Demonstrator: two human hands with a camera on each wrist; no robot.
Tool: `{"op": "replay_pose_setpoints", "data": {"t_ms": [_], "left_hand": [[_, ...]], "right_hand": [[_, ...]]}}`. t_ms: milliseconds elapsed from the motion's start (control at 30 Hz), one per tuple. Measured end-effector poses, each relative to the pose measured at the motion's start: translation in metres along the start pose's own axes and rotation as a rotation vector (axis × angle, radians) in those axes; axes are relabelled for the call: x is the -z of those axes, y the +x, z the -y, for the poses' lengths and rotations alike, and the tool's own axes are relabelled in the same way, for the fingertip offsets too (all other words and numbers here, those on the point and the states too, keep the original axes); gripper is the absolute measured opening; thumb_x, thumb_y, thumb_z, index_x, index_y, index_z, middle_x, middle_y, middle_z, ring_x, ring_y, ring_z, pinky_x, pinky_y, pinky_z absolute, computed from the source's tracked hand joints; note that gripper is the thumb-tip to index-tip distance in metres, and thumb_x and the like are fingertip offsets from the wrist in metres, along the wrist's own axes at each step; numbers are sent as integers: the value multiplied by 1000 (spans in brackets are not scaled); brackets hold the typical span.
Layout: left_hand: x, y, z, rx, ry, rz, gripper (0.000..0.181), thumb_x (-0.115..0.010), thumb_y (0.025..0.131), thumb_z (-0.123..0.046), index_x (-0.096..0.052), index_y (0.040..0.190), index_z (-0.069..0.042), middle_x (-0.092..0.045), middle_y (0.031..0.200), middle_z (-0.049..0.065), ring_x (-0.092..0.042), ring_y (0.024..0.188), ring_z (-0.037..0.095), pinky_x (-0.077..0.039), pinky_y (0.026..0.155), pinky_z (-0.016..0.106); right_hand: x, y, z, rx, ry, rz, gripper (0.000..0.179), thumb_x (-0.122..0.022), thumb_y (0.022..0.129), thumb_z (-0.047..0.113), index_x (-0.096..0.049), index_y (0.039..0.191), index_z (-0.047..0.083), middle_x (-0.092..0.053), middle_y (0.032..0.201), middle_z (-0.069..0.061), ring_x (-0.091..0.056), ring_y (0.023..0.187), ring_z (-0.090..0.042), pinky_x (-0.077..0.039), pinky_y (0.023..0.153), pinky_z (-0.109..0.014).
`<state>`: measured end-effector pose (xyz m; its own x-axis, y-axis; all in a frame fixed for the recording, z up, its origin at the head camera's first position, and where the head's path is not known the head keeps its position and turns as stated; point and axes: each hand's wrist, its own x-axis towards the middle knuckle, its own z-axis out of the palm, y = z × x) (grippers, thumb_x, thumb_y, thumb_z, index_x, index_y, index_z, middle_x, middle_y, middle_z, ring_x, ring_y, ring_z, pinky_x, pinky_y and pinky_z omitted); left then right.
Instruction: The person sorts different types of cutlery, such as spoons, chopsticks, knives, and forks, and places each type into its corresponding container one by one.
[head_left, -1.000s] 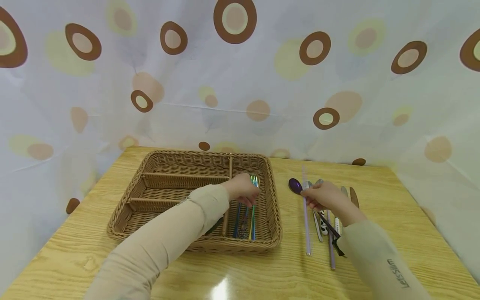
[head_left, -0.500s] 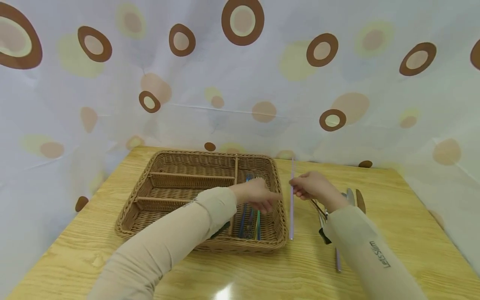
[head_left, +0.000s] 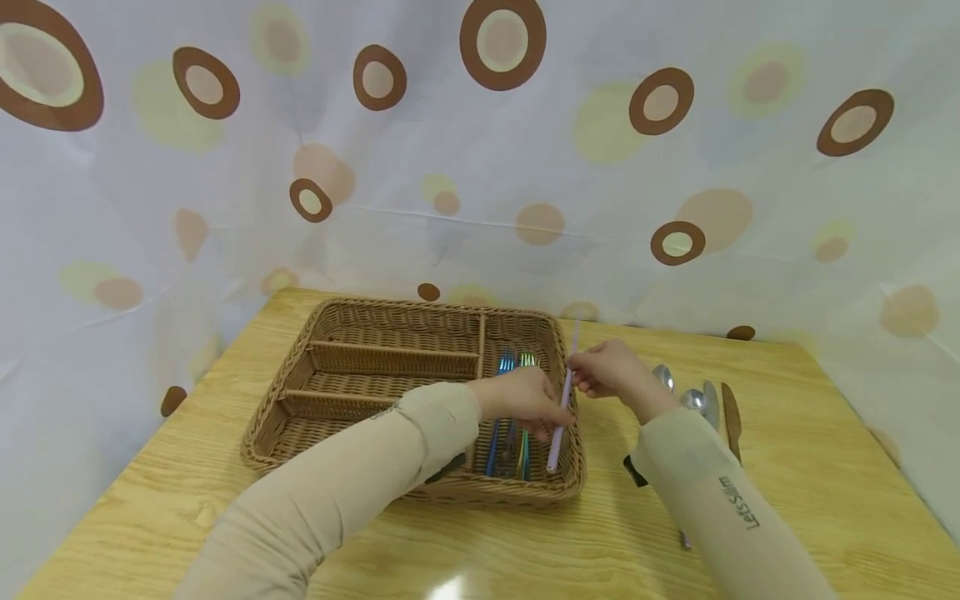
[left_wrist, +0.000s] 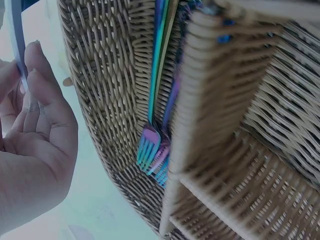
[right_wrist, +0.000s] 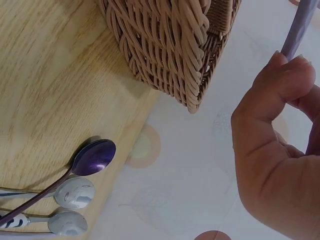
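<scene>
My right hand (head_left: 613, 372), pinching the slim lilac stick (head_left: 567, 387), has brought it over the brown wicker basket's (head_left: 517, 492) right rim, seemingly nearer that side's compartment, though whether my left hand (head_left: 529, 400) grips it I cannot tell.

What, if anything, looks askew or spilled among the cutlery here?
The purple spoon looks askew: its handle slants across a silver spoon on the table. I see nothing spilled.
</scene>
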<state>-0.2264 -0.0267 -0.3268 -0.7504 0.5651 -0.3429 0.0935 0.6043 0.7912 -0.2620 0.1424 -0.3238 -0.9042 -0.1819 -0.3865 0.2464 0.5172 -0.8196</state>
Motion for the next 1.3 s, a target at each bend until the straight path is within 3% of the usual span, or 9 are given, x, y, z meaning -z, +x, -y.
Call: {"op": "replay_pose_setpoints", "data": {"t_ms": [67, 300, 467, 567, 833, 1000, 1300], "left_hand": [[2, -1, 2, 4, 8, -1, 23, -64, 89, -18, -72, 82, 3, -72, 82, 16, -68, 65, 17, -56, 76, 31], [21, -11, 10, 25, 64, -40, 20, -64, 89, -14, -71, 89, 5, -70, 79, 11, -65, 62, 11, -56, 73, 27], [40, -20, 19, 35, 143, -89, 17, -65, 89, -16, -71, 87, 0, -69, 80, 8, -69, 73, 21, -56, 74, 29], [51, -27, 26, 46, 207, -104, 17, -64, 89, -16, -71, 87, -1, -70, 80, 7, -69, 74, 21, -55, 73, 29], [76, -50, 50, 58, 350, -66, 15, -63, 90, -17, -71, 86, -5, -68, 77, 4, -69, 75, 22, -55, 68, 28], [88, -66, 69, 12, 415, -13, 14, -64, 89, -18, -70, 86, -5, -69, 79, 5, -63, 67, 16, -50, 63, 24], [100, -97, 98, 37, 561, -20, 7, -67, 86, -14, -70, 85, -8, -68, 81, 2, -59, 70, 8, -49, 66, 26]], "right_hand": [[0, -1, -1, 2, 4, 1, 31, -49, 95, 17, -55, 109, -10, -58, 59, 6, -52, 48, 0, -48, 52, -16], [2, -1, -7, 13, -12, -15, 58, -46, 97, 39, -48, 122, -13, -58, 63, 4, -52, 51, -2, -49, 55, -19], [6, -3, -15, 12, -14, -50, 59, -45, 97, 42, -49, 121, -11, -57, 62, 4, -53, 51, -2, -51, 56, -20], [10, -5, -20, 6, -8, -62, 58, -45, 97, 42, -50, 120, -11, -58, 63, 4, -54, 52, -3, -51, 56, -20], [23, -11, -38, -8, -10, -84, 60, -45, 96, 45, -50, 120, -10, -59, 64, 5, -55, 53, -2, -51, 56, -22], [33, -15, -54, -6, -16, -75, 64, -43, 97, 44, -45, 125, -13, -59, 66, 6, -55, 54, -2, -52, 58, -22], [60, -23, -83, -65, 3, -113, 68, -40, 97, 47, -41, 129, -13, -60, 67, 5, -56, 55, -3, -51, 58, -21]]}}
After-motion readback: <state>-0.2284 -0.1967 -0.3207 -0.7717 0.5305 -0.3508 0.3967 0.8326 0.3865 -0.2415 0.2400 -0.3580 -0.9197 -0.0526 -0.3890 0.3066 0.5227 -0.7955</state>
